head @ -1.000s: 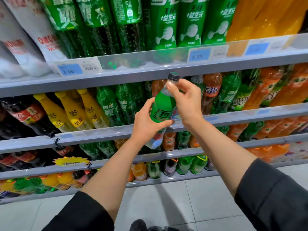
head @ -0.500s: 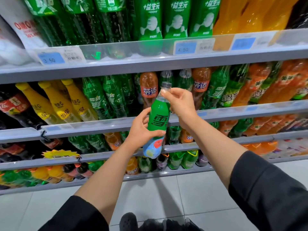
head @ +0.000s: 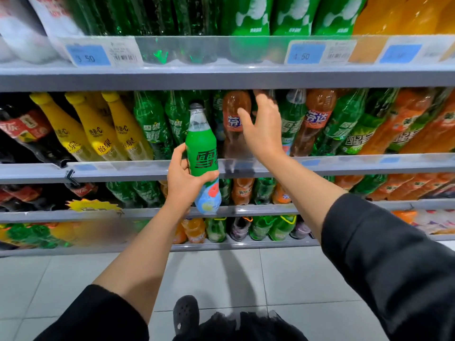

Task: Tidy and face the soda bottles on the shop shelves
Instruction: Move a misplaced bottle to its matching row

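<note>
A small green-labelled soda bottle point(head: 201, 153) with a grey cap stands upright in my left hand point(head: 183, 177), which grips its lower half in front of the second shelf's rail point(head: 344, 166). My right hand point(head: 261, 129) is off the bottle, fingers spread, reaching into the second shelf among the bottles. It is right beside an orange soda bottle point(head: 234, 119) and a green one point(head: 291, 124); I cannot tell whether it touches them.
Yellow bottles point(head: 91, 126) and dark cola bottles point(head: 22, 129) fill the second shelf's left. Orange and green bottles point(head: 384, 124) lean at its right. The top shelf point(head: 221, 77) hangs just above my right hand. Lower shelves hold smaller bottles; tiled floor lies below.
My right hand let go of the bottle's cap and moved up and right into the shelf. My left hand kept the bottle and lowered it slightly.
</note>
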The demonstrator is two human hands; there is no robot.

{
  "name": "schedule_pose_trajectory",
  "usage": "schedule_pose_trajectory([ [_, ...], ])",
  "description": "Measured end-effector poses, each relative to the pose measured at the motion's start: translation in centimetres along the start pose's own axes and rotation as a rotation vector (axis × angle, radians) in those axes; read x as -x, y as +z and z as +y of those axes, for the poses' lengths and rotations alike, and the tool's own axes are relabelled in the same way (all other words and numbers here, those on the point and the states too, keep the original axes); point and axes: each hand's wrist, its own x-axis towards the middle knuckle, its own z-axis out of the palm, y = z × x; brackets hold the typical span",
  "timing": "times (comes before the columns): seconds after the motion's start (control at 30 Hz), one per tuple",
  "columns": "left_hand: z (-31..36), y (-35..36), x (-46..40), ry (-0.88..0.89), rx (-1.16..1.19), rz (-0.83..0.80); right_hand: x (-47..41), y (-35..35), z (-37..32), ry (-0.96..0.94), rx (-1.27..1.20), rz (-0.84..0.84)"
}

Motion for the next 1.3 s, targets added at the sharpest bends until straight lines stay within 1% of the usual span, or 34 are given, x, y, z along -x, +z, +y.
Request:
schedule_pose_trajectory([
  [0.1, -0.5, -0.7, -0.2, -0.011, 0.003, 0.0, -1.2, 0.8, -1.0, 0.078, 0.162, -0.08],
  [0.23, -1.1, -1.3, -0.1, -0.026, 0.0, -0.011, -1.9, 1.5, -1.7, 0.169, 0.25, -0.08],
  [0.37, -1.5, -1.8, -0.1, -0.018, 0.004, -0.009, -2.3, 1.8, -2.3, 0.25, 0.201, -0.04],
  [0.47, -1.5, -2.2, 0.0, -0.016, 0.034, 0.004, -0.9, 1.4, -1.6, 0.161, 0.134, 0.01],
  [0.53, -1.3, -2.4, -0.1, -0.011, 0.031, 0.008, 0.5, 1.0, -1.0, 0.05, 0.015, 0.043],
  [0.6, -0.9, -2.6, -0.3, 0.005, 0.023, 0.0, 1.9, 0.6, -0.6, -0.002, -0.118, 0.038],
  [0.73, 0.5, -2.4, -0.5, 0.106, 0.005, -0.057, 3.6, -0.5, 0.0, 0.005, -0.247, 0.08],
  [0.9, 1.8, -1.8, -1.0, 0.195, 0.008, -0.105, 4.9, -3.5, 0.4, 0.03, -0.367, 0.247],
  [0.97, 2.4, -1.5, -1.4, 0.236, -0.016, -0.105, 5.1, -5.0, 0.7, 0.027, -0.39, 0.284],
  [1.1, 3.8, -0.3, -2.5, 0.331, -0.106, -0.119, 5.7, -7.0, 1.8, 0.025, -0.397, 0.272],
  [1.3, 4.7, 2.0, -4.0, 0.42, -0.222, -0.076, 6.2, -7.8, 3.4, 0.057, -0.381, 0.277],
])
